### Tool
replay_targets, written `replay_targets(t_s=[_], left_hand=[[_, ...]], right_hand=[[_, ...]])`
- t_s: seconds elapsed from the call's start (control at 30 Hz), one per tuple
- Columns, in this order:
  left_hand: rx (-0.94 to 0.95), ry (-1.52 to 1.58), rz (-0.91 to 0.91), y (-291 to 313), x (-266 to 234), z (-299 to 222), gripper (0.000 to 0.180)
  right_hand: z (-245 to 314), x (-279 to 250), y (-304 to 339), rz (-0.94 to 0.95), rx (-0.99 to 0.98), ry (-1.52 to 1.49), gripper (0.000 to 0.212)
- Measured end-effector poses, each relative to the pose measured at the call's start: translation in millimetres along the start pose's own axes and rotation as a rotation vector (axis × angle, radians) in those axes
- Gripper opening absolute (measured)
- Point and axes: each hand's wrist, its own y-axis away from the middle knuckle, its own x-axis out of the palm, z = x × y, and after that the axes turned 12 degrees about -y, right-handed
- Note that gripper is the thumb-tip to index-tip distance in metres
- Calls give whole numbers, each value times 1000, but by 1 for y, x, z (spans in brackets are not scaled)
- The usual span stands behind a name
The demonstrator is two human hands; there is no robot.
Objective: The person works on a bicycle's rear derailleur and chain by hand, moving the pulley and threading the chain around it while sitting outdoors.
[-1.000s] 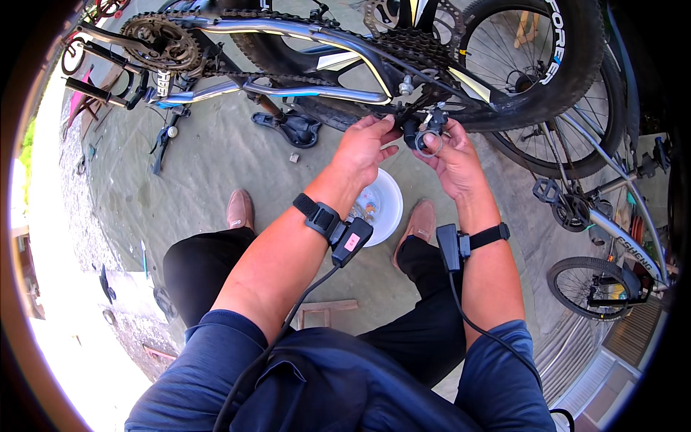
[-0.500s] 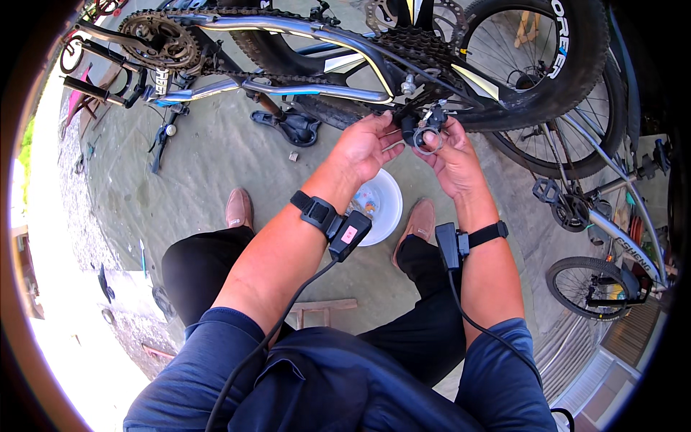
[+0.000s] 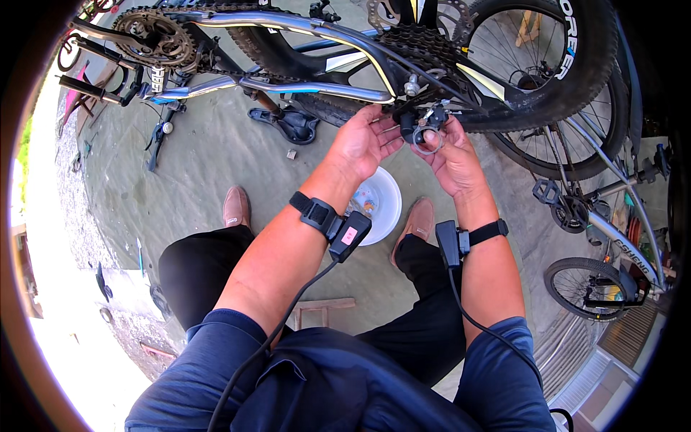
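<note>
A mountain bike point(image 3: 281, 88) lies upside down across the top, its rear wheel and cassette point(image 3: 421, 54) just beyond my hands. My right hand point(image 3: 455, 158) grips the black rear derailleur point(image 3: 435, 115) below the cassette, its thumb beside a loop of thin cable point(image 3: 427, 142). To the left of the derailleur is my left hand point(image 3: 363, 144), palm up, with its fingers stretched out and apart. Its fingertips come close to the frame's rear end and the derailleur's black body point(image 3: 407, 124); whether they touch is hidden.
Below my hands a white bucket point(image 3: 389, 209) with small items inside stands between my shoes. A saddle point(image 3: 291, 128) hangs under the bike's frame. Another bicycle point(image 3: 619, 241) stands at the right. A small wooden stool point(image 3: 325, 313) is by my legs, and cables run from both wrist straps.
My left hand's fingers have spread slightly beside the derailleur. The right hand keeps its grip, and the view has shifted a little.
</note>
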Motion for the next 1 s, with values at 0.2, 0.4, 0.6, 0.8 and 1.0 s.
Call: replay_targets(t_s=[0.2, 0.4, 0.6, 0.8, 1.0], left_hand=[[-2, -32, 1, -7, -4, 3, 26], [-33, -40, 17, -8, -4, -1, 23], [-36, -46, 42, -4, -8, -4, 26], [-3, -37, -58, -3, -12, -4, 24], [32, -75, -105, -4, -17, -12, 23]], right_hand=[[-2, -1, -2, 9, 9, -15, 45], [-6, 2, -5, 15, 37, -62, 48], [-10, 9, -6, 27, 55, -83, 47], [6, 15, -3, -61, 139, 189, 53], [21, 24, 2, -195, -51, 274, 69]])
